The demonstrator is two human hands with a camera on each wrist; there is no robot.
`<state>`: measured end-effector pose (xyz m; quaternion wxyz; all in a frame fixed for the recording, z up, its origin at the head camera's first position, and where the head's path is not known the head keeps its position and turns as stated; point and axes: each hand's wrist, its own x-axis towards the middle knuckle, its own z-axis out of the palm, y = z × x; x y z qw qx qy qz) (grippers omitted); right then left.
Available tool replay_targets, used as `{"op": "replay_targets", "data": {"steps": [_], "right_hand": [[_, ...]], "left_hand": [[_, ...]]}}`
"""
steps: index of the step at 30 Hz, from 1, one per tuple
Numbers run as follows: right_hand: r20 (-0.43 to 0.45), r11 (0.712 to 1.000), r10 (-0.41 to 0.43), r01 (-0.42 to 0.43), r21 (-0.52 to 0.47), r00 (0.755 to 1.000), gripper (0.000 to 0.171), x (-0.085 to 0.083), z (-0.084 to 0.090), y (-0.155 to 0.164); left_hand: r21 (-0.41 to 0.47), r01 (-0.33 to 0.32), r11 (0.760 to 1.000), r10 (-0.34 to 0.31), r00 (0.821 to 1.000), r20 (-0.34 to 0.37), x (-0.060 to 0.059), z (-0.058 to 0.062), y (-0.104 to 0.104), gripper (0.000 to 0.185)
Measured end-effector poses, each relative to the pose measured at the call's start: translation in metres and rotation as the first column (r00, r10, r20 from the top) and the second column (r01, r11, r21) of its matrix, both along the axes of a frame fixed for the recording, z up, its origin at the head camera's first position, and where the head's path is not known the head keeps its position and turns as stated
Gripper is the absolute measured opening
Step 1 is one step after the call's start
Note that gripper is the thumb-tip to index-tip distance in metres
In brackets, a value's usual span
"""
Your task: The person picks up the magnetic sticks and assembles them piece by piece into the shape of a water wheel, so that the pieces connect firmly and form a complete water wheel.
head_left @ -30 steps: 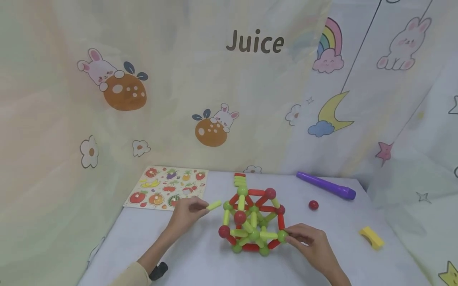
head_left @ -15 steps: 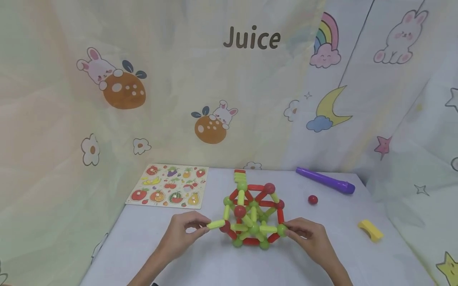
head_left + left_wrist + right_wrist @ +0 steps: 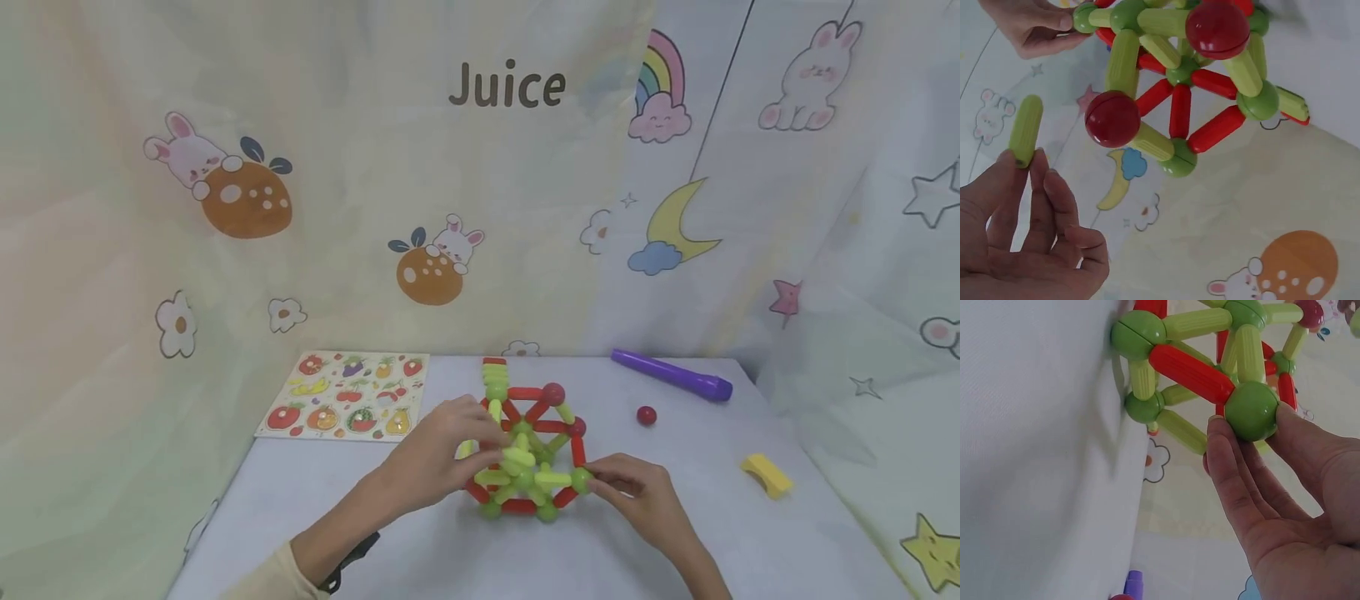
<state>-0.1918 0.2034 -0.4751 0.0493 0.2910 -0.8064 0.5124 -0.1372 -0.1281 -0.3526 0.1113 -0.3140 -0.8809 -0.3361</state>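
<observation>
A frame of magnetic rods and balls (image 3: pixel 519 506), in red, green and yellow-green, stands on the white table. My left hand (image 3: pixel 450 450) is in front of its left side and covers some of it in the head view. Between thumb and fingertips, this hand pinches a loose yellow-green rod (image 3: pixel 1026 128), which is apart from the frame in the left wrist view. My right hand (image 3: pixel 637 500) pinches a green ball (image 3: pixel 1251 411) at the frame's right corner. Rods, one of them a red rod (image 3: pixel 1191 373), join onto that ball.
A fruit puzzle board (image 3: pixel 300 410) lies at the back left, and several short rods (image 3: pixel 494 372) lie behind the frame. To the right are a purple toy microphone (image 3: pixel 671 375), a loose red ball (image 3: pixel 647 415) and a yellow arched block (image 3: pixel 767 476).
My left hand has carried the rod rightward from beside the frame to in front of its left side. The right hand keeps its hold on the green corner ball.
</observation>
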Motion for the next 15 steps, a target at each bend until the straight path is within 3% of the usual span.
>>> {"op": "replay_targets", "data": {"steps": [2, 5, 10, 13, 15], "right_hand": [[0.005, 1.000, 0.003, -0.003, -0.007, 1.000, 0.024, 0.000, 0.000, 0.000], [0.014, 1.000, -0.002, 0.002, -0.002, 1.000, 0.024, 0.000, -0.001, 0.001], [0.027, 1.000, -0.003, 0.003, -0.005, 1.000, 0.021, 0.001, -0.001, 0.003], [0.020, 1.000, 0.012, -0.011, -0.022, 1.000, 0.021, 0.001, -0.001, 0.004], [0.010, 0.999, 0.017, -0.017, -0.032, 1.000, 0.021, 0.000, -0.002, 0.005]], "left_hand": [[-0.102, 0.023, 0.995, -0.027, 0.999, -0.034, -0.010, 0.004, 0.011, 0.015], [-0.255, 0.036, 0.966, -0.045, 0.998, -0.031, -0.024, 0.008, 0.028, 0.013], [-0.456, 0.028, 0.890, -0.032, 1.000, -0.001, -0.043, 0.010, 0.051, 0.014], [-0.526, 0.027, 0.850, -0.027, 1.000, 0.008, -0.047, 0.010, 0.061, 0.006], [-0.568, 0.028, 0.822, -0.026, 1.000, 0.012, -0.048, 0.010, 0.067, 0.010]]}}
